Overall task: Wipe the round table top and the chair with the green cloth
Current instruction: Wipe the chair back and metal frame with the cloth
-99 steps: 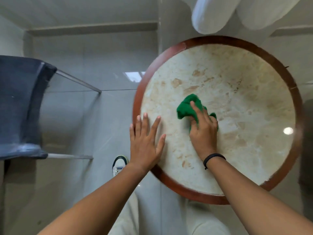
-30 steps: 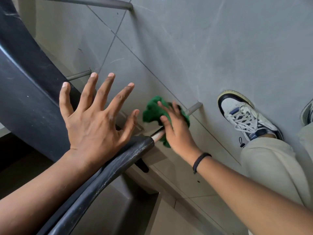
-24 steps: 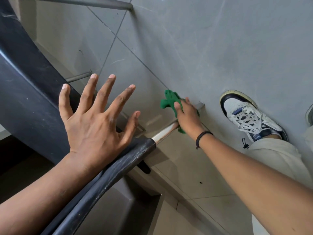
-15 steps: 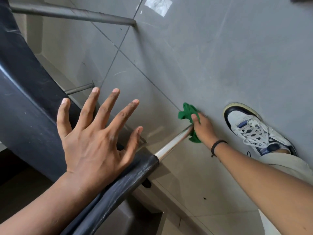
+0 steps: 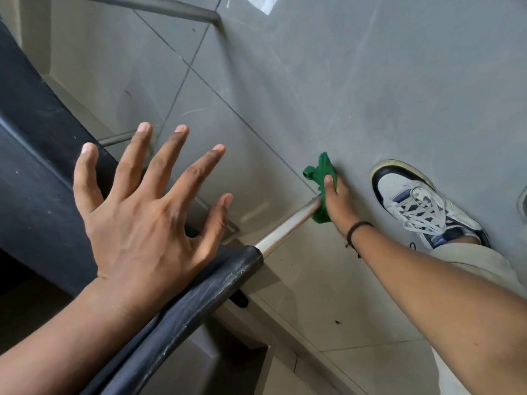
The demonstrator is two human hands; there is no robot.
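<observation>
Looking down past both arms, the head view takes in a floor of large grey tiles with thin dark grout lines crossing near the 12 o'clock part of the picture; the tiles are dull, faintly scuffed and streaked. A pale bright patch lies on the tile at the top edge, towards 1 o'clock. A lighter beige tile band runs along the bottom, from 6 to 5 o'clock. No brand name, label or readable writing shows anywhere, not even on the white and navy sneaker planted on the floor at 3 o'clock, below which a beige trouser leg begins.

The chair fills the 9 o'clock side as a broad dark shell, its black rim sweeping down to 7 o'clock. A shiny metal leg leaves the rim's end and slants up towards 2 o'clock; another metal bar crosses at 11 o'clock.

The left hand hovers palm-down at centre-left above the chair rim, fingers spread wide and straight, gripping nothing; whether the wrist rests on the rim cannot be told. The right hand, with a dark band at the wrist, reaches out just right of centre with the arm stretched from 4 o'clock. Its fingers are closed around the green cloth, bunching it against the far end of the metal leg, the thumb lying on top of the cloth. Green folds stick out above and below the hand.
</observation>
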